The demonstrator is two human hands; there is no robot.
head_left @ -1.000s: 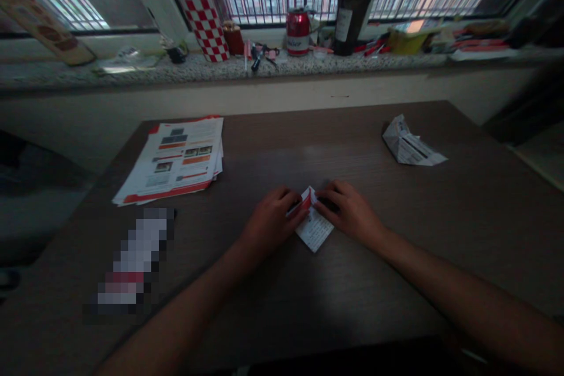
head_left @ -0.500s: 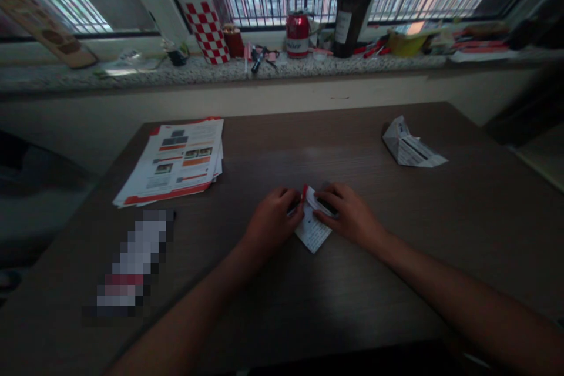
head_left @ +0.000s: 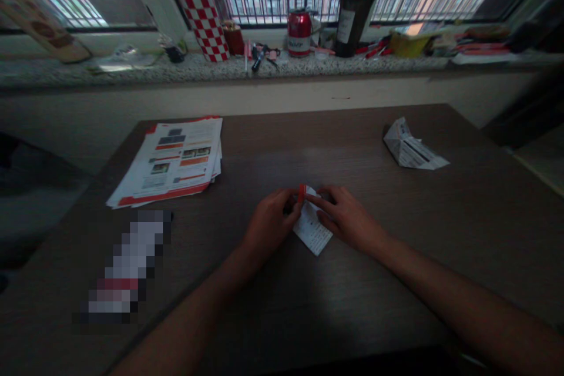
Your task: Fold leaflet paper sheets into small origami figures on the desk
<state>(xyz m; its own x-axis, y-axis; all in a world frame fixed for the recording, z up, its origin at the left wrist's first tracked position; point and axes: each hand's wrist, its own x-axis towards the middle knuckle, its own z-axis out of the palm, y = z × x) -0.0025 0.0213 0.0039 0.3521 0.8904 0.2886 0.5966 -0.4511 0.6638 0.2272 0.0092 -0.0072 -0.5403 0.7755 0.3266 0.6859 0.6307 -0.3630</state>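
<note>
A small piece of folded printed paper (head_left: 314,234) lies on the dark table, one corner pointing at me and a red strip along its far edge. My left hand (head_left: 272,218) pinches its left side near that strip between thumb and fingers. From the right, my right hand (head_left: 352,212) holds the paper too, its index finger stretched to the upper edge by the red strip and its thumb lower down. Fingers cover parts of both sides. Another folded paper shape (head_left: 412,150), standing up in creases, sits at the table's far right.
A stack of printed sheets (head_left: 176,155) lies at the far left of the table (head_left: 247,329). Nearer me is a blurred-out flat object (head_left: 127,264). The stone windowsill (head_left: 211,73) carries a red can (head_left: 299,32), a dark cup (head_left: 352,17) and a checkered bottle-shaped object (head_left: 205,26).
My right index finger has moved left across the paper to the red strip. More of the paper's printed face shows, and it has turned slightly. The view has shifted a little.
</note>
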